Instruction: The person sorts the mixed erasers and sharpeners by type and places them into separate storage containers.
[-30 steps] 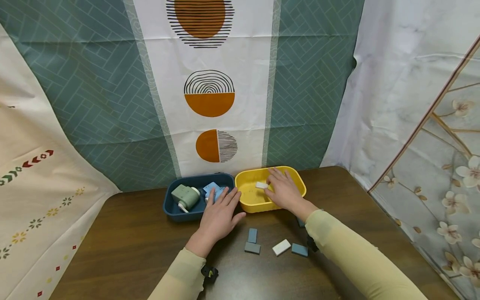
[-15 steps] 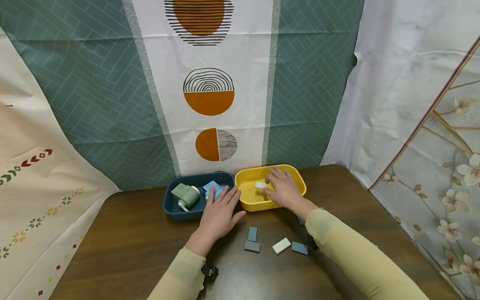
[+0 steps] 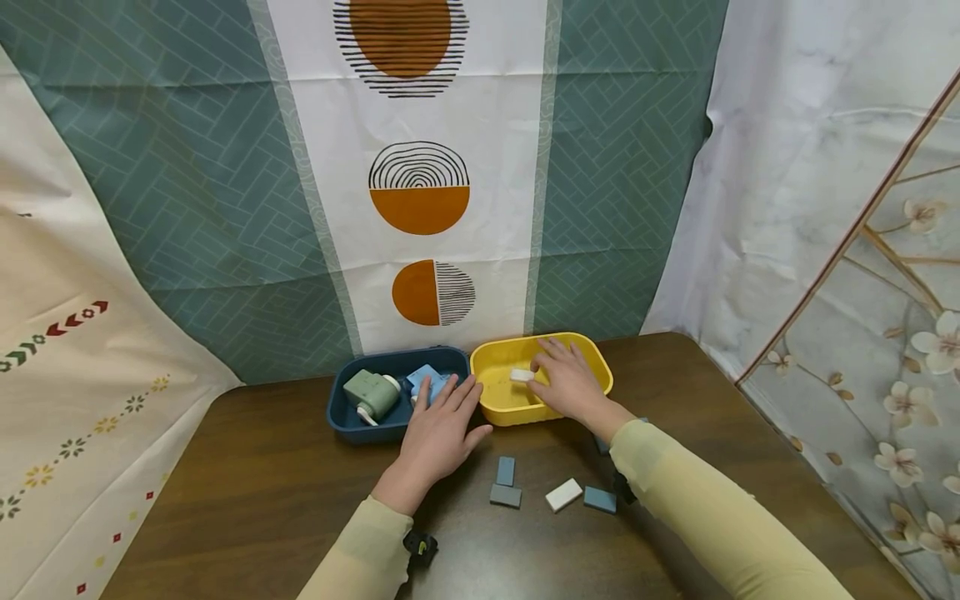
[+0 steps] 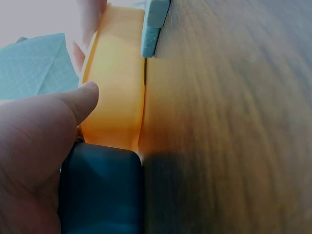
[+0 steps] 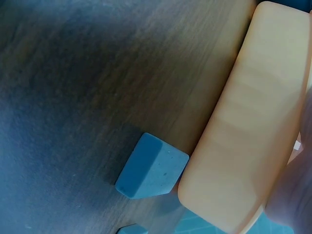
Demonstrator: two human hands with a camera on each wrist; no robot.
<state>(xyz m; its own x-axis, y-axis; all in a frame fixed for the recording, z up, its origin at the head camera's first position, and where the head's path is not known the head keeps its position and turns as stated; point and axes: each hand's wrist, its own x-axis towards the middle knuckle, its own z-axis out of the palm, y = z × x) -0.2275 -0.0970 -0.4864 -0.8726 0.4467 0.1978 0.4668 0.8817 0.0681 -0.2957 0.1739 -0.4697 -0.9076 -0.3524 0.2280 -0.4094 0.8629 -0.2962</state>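
Note:
My right hand [image 3: 566,379] reaches into the yellow bin [image 3: 517,414] and pinches the right end of a small white rectangular block [image 3: 522,375] between thumb and fingers. In the right wrist view, the wall of the yellow bin [image 5: 239,117] hides most of that block. My left hand [image 3: 442,425] lies with fingers extended across the right front of the dark blue bin [image 3: 360,435], its fingertips close to the yellow one. Seen from the left wrist, the thumb of my left hand [image 4: 44,126] is straight beside the yellow wall [image 4: 117,83].
Inside the blue bin sit a green bottle-like item [image 3: 372,393] and a light blue item [image 3: 425,379], partly covered by fingers. On the wooden table lie blue-grey blocks [image 3: 505,471], a grey block [image 3: 506,496], a white block [image 3: 563,495] and a blue block [image 3: 600,500]. Patterned cloths hang behind.

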